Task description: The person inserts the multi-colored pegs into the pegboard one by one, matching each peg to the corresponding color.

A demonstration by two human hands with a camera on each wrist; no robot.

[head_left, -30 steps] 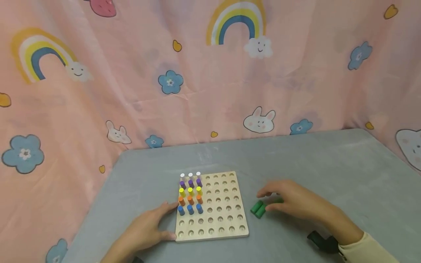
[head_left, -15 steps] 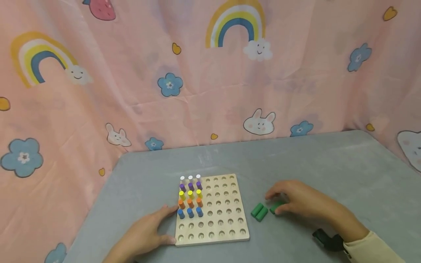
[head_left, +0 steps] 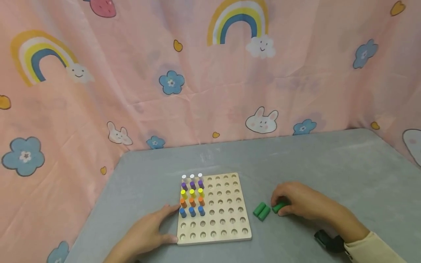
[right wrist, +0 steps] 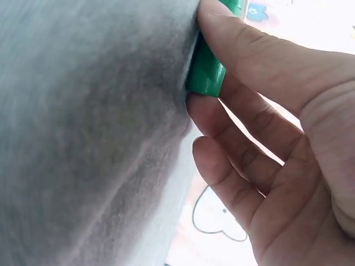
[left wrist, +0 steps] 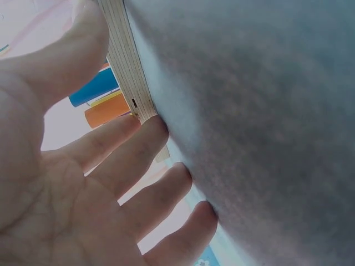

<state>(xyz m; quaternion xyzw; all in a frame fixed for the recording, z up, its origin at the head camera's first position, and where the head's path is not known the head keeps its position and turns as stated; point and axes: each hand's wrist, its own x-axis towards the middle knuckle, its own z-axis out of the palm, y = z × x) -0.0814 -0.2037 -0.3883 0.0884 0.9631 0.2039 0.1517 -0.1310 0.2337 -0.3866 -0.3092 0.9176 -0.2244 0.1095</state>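
Observation:
A square wooden pegboard [head_left: 218, 227] lies on the grey table. Its left columns carry rows of three pegs: white [head_left: 192, 178], purple [head_left: 192, 185], yellow [head_left: 192, 193], orange [head_left: 192, 202] and blue [head_left: 192, 211]. My left hand [head_left: 144, 232] rests beside the board, thumb and forefinger spread against its left edge. In the left wrist view its fingers [left wrist: 133, 149] reach the board's side. To the right of the board my right hand [head_left: 297, 201] pinches a green peg [right wrist: 206, 69] between thumb and fingers, low at the table. Two more green pegs [head_left: 264, 214] lie side by side near it.
Grey cloth covers the table [head_left: 296, 157]. A pink curtain [head_left: 204, 102] with rainbows, flowers and rabbits hangs along the back and left. A black strap piece [head_left: 329, 241] sits under the right wrist, by a cream sleeve [head_left: 373, 252].
My right hand has moved right, from beside the two green pegs to a separate green peg, and its fingers have closed around it. The left hand stays at the board's edge.

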